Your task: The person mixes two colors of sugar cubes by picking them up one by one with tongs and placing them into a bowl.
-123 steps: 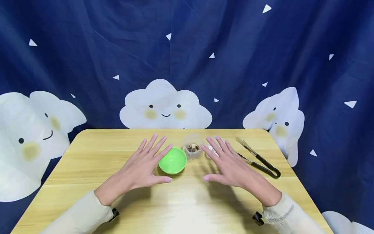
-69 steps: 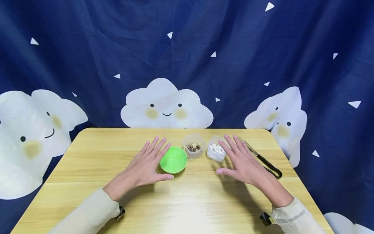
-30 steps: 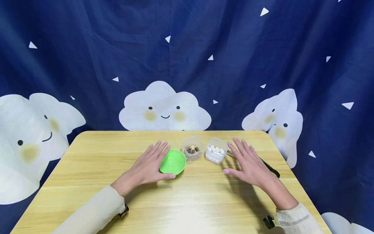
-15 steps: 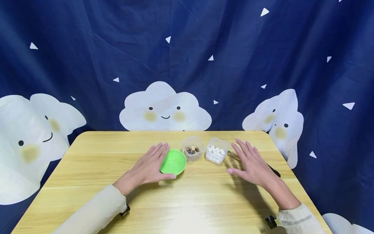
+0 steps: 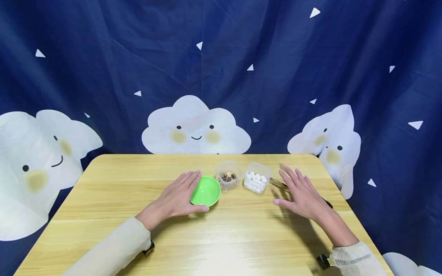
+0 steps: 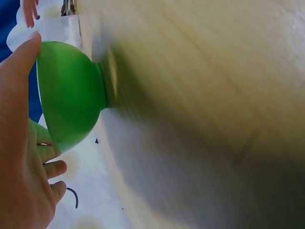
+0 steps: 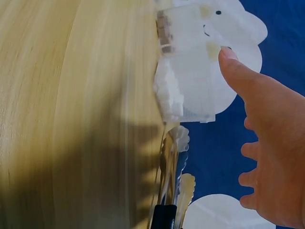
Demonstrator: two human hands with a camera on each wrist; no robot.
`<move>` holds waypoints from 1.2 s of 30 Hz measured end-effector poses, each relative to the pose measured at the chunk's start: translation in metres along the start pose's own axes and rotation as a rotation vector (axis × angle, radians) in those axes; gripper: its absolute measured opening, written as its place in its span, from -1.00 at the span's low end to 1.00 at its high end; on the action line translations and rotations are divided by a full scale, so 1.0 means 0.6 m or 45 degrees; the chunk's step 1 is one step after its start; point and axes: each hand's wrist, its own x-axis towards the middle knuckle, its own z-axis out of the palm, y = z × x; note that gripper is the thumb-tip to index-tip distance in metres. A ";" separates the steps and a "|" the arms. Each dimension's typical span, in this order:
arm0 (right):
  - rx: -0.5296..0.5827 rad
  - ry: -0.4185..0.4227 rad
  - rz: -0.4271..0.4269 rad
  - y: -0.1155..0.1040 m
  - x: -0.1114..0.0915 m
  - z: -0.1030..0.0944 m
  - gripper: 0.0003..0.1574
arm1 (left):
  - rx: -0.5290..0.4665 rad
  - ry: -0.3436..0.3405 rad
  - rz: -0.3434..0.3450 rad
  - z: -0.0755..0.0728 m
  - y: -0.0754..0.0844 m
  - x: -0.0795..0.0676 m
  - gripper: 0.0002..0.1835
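Observation:
My left hand (image 5: 176, 195) is at the left side of a green bowl (image 5: 208, 191), thumb by the near rim and fingers by the far rim. In the left wrist view, the thumb tip lies at the rim of the bowl (image 6: 71, 95), which stands upright on the table; firm contact cannot be told. My right hand (image 5: 305, 197) hovers with spread fingers above black-handled metal tongs (image 5: 278, 184), partly hiding them. From the right wrist view, the tongs (image 7: 167, 186) lie apart from the right hand (image 7: 274, 138), which holds nothing.
Right of the bowl stands a clear plastic tub (image 5: 228, 186) with several brown and tan cubes. Beside it is another clear tub (image 5: 255, 188) of small white pieces. Everything rests on a wooden table (image 5: 221, 234), with a blue cloud-patterned curtain (image 5: 221, 57) behind.
The left hand has edged right and closer around the bowl. My right hand has moved right, away from the white-filled tub and over the tongs. The bowl and tubs stay in place.

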 end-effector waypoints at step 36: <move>0.001 -0.022 0.064 0.044 -0.020 0.022 0.28 | 0.117 0.016 0.030 0.017 0.010 0.010 0.33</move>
